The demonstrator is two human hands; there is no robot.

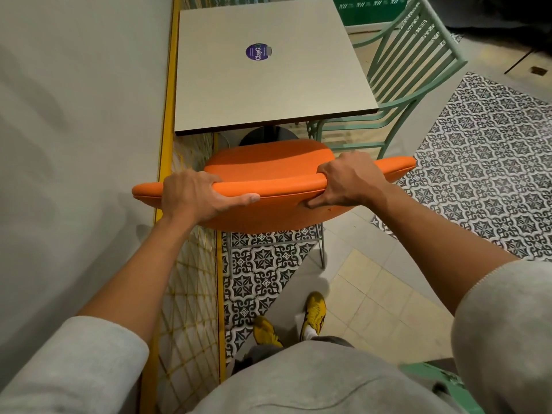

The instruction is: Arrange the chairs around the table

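A square pale worktop with a round purple sticker stands against a plain light wall, over a floor of patterned black-and-white tiles and plain cream ones. The orange padded chair sits at the worktop's near edge, seat facing it, its curved backrest running left to right. Both hands (left hand, right hand) are clamped on the backrest's top rim. A mint-green slatted metal chair stands at the right edge.
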